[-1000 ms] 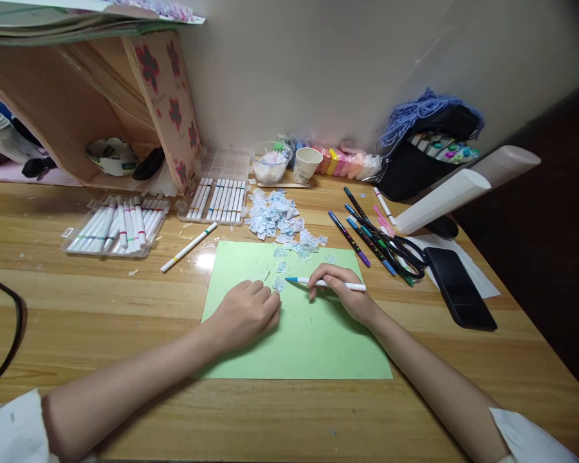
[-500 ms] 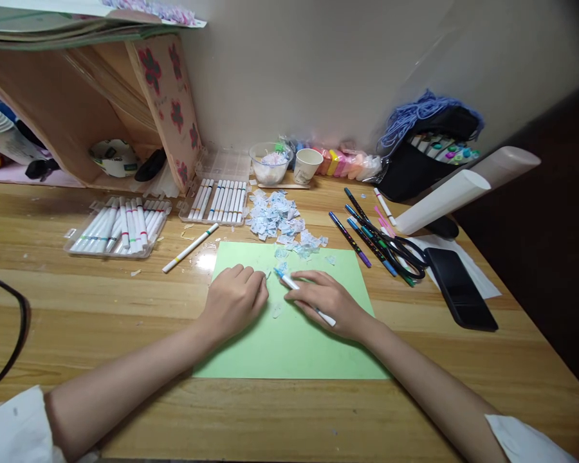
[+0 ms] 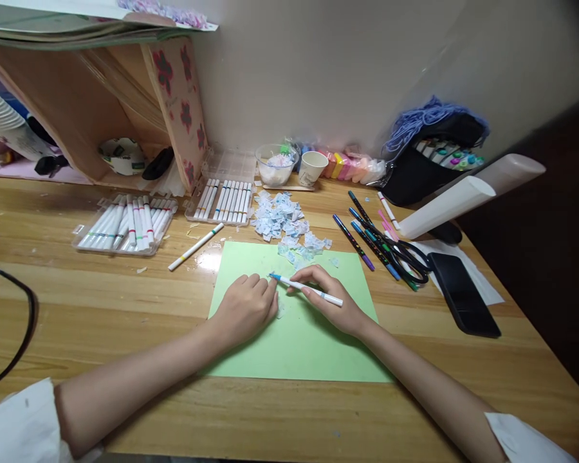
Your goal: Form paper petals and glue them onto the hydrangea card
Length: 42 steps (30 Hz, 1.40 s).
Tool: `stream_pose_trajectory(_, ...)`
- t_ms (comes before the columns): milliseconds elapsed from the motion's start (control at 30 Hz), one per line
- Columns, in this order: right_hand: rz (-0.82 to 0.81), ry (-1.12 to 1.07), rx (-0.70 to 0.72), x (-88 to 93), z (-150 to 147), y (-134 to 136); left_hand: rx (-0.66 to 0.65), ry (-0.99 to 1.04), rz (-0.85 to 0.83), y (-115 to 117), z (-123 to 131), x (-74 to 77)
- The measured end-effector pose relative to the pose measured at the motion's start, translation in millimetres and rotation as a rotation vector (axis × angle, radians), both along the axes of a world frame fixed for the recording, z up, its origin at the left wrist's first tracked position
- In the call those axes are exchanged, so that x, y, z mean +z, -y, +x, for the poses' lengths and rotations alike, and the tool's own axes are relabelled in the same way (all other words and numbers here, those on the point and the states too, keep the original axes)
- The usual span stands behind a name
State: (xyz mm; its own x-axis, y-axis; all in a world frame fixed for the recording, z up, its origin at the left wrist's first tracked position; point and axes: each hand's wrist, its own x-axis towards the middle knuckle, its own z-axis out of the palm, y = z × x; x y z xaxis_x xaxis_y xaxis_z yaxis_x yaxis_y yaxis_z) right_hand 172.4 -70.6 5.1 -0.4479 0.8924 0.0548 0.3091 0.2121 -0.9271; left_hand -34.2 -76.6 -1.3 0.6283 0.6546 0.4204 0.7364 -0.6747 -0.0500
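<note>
My right hand (image 3: 330, 297) is closed around a slim white marker (image 3: 313, 292), its blue tip pointing left toward my other hand. My left hand (image 3: 248, 303) rests curled on the green sheet of paper (image 3: 309, 354). What its fingers pinch, if anything, is hidden behind the knuckles; the marker's tip lies right beside them. A small pale scrap (image 3: 281, 310) shows on the sheet just right of the left thumb. Above, a heap of torn white-and-blue paper bits (image 3: 280, 215) spreads onto the sheet's top edge.
Boxes of white markers (image 3: 125, 225) lie at left, near a loose marker (image 3: 195, 247). A glass bowl (image 3: 276, 164) and paper cup (image 3: 312, 168) stand behind the heap. Right are black pens (image 3: 353, 242), scissors (image 3: 415, 260), a phone (image 3: 463, 294) and white tubes (image 3: 448, 207).
The marker has swung to a flatter angle, and its tip has come left to my left fingers. My left hand has shifted slightly right and down; the whole view has also shifted a little.
</note>
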Motion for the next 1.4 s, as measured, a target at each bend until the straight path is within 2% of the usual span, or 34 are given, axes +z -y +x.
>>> stream_pose_trajectory(100,-0.006,0.037,0.009,-0.5,0,-2,-0.002,0.011,-0.01,0,0,-0.5)
stream_pose_trajectory(533,-0.094,-0.055,-0.055,-3.4,2,-5,-0.013,0.03,-0.012,0,0,0.2)
stream_pose_trajectory(667,-0.118,-0.053,-0.019,-0.1,2,-7,-0.002,0.029,-0.023,0,-1,-0.3)
stream_pose_trajectory(1400,-0.171,-0.14,-0.098,-3.8,5,-12,0.002,0.042,-0.009,0,2,0.9)
